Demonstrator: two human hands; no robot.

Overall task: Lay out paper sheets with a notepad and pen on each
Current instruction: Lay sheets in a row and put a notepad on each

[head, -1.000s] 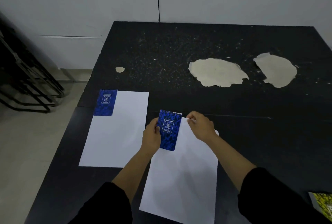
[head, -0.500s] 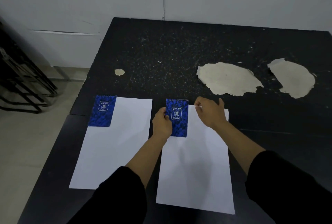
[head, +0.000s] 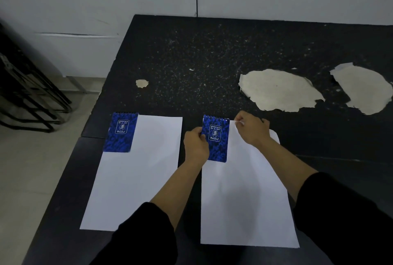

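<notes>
Head view: left hand [head: 195,147] on notepad [head: 215,139] left edge

The hands [head: 223,137] hide the right sheet's [head: 244,201] far edge and notepad's [head: 215,138] left side.

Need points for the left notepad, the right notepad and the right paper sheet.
left notepad [head: 120,132]: head view, middle of its blue cover.
right notepad [head: 215,138]: head view, cover, right of the thumb gripping it.
right paper sheet [head: 244,201]: head view, bare middle.
</notes>
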